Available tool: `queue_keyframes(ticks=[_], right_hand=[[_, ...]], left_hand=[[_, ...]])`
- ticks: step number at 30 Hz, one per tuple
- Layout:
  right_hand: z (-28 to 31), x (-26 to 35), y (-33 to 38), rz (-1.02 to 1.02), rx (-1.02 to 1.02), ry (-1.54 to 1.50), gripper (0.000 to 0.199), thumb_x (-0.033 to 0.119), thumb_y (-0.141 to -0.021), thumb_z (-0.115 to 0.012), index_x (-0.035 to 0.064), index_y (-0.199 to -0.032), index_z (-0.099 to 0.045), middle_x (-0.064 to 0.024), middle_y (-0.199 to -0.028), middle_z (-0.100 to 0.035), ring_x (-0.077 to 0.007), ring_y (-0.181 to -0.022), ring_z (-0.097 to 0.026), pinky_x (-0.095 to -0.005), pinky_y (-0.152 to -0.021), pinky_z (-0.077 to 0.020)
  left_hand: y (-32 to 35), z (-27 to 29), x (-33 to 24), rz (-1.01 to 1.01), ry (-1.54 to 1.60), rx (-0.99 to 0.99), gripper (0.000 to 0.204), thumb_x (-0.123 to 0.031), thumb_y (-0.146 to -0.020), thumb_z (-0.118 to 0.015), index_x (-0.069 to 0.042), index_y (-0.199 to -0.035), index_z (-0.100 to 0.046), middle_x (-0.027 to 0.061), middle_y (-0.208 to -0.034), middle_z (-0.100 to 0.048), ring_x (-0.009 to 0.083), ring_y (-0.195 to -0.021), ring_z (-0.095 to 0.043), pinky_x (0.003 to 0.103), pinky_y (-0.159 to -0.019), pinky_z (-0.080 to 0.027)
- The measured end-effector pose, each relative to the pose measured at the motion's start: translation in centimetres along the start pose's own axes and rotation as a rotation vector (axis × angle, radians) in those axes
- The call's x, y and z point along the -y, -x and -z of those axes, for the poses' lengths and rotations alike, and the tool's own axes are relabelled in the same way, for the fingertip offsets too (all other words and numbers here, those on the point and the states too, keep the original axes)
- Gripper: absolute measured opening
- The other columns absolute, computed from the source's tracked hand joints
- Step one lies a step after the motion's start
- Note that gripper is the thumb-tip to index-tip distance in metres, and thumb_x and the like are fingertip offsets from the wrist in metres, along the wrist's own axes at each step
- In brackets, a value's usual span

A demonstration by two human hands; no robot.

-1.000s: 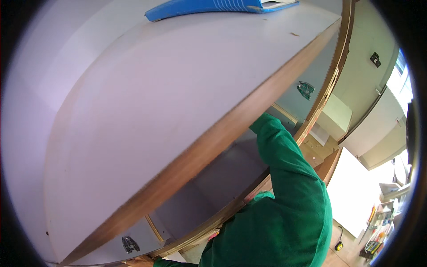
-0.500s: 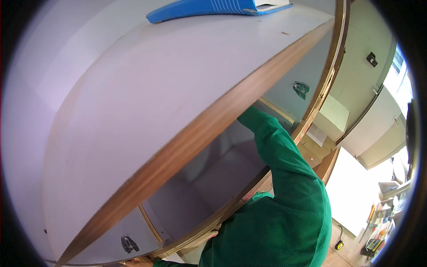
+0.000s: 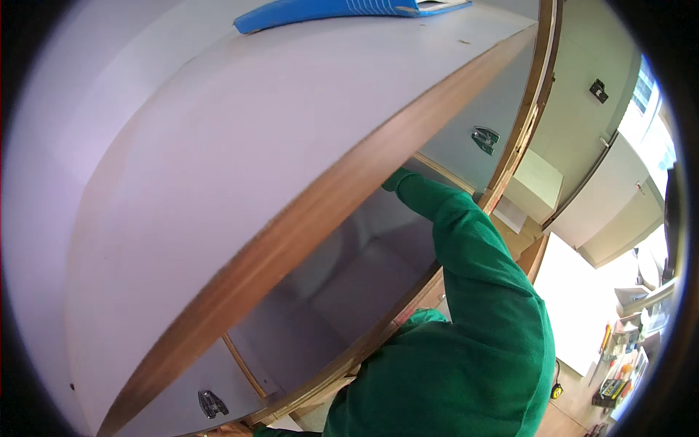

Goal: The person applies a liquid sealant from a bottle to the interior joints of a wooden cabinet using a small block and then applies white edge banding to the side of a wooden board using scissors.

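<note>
My right arm, in a green sleeve (image 3: 495, 269), reaches into a cabinet under a pale shelf (image 3: 211, 160) with a brown wood-grain front edge. The cuff (image 3: 395, 179) disappears behind that edge, so my right hand is hidden, along with whatever it touches. At the bottom rim of the picture, my left hand (image 3: 233, 430) lies against the cabinet's front frame (image 3: 320, 393). Only a sliver of it shows, and its fingers are not clear. A metal hinge plate (image 3: 212, 403) is fixed to the cabinet's inner side close to it. Another hinge plate (image 3: 485, 140) sits beyond my right sleeve.
On the shelf top lies a blue file holder or folder (image 3: 328, 13). A pale strip (image 3: 244, 366) crosses the inner wall. To the right are a white box (image 3: 535, 186), a white panel (image 3: 575, 306), a tray of tools (image 3: 615, 386) and a tape measure (image 3: 557, 391) on the floor.
The view has shifted slightly. My right forearm has moved a little, its cuff now showing just below the shelf edge. My left hand stays by the frame.
</note>
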State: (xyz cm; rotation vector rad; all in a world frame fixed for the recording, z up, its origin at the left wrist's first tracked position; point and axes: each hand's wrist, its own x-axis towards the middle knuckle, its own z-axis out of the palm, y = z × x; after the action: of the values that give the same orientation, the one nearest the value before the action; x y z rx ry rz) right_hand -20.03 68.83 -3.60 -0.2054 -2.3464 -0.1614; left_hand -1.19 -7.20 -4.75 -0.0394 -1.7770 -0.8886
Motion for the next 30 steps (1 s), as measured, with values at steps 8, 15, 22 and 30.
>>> queue_keyframes(ticks=[8, 15, 22, 30], right_hand=[[-0.8, 0.0, 1.9, -0.010, 0.042, 0.039, 0.051, 0.008, -0.087, -0.055, 0.0215, -0.136, -0.051, -0.0079, -0.135, -0.052, -0.0298, -0.129, -0.044, -0.0566, -0.107, -0.0289], [0.5, 0.8, 1.6, -0.025, 0.083, -0.153, 0.051, 0.007, -0.088, -0.053, 0.0229, -0.136, -0.052, -0.0075, -0.135, -0.053, -0.0298, -0.127, -0.045, -0.0575, -0.105, -0.0305], [0.2, -0.5, 0.9, -0.108, 0.148, -0.001, 0.054, 0.005, -0.087, -0.051, 0.0238, -0.138, -0.050, -0.0079, -0.137, -0.053, -0.0304, -0.127, -0.045, -0.0552, -0.106, -0.0303], [1.4, -0.2, 0.5, -0.087, 0.173, -0.047, 0.056, 0.003, -0.087, -0.053, 0.0219, -0.139, -0.048, -0.0139, -0.134, -0.053, -0.0346, -0.122, -0.050, -0.0533, -0.103, -0.0357]], left_hand=[[-0.7, 0.8, 0.6, 0.157, 0.019, -0.064, 0.069, -0.026, -0.091, -0.066, -0.006, -0.148, -0.032, 0.0205, -0.148, -0.037, 0.0328, -0.133, -0.042, 0.048, -0.114, -0.034], [-0.1, 0.8, 0.1, 0.084, -0.250, -0.047, 0.065, -0.014, -0.093, -0.061, -0.010, -0.149, -0.029, 0.0139, -0.152, -0.033, 0.0313, -0.134, -0.041, 0.046, -0.113, -0.037], [-0.6, -0.4, -1.8, 0.004, -0.173, -0.005, 0.063, -0.008, -0.094, -0.056, -0.010, -0.150, -0.027, 0.0144, -0.152, -0.032, 0.0302, -0.133, -0.041, 0.045, -0.113, -0.037], [-0.6, -1.2, -5.8, 0.065, 0.007, 0.005, 0.061, -0.014, -0.096, -0.056, -0.008, -0.150, -0.028, 0.0180, -0.151, -0.032, 0.0318, -0.134, -0.040, 0.046, -0.114, -0.035]])
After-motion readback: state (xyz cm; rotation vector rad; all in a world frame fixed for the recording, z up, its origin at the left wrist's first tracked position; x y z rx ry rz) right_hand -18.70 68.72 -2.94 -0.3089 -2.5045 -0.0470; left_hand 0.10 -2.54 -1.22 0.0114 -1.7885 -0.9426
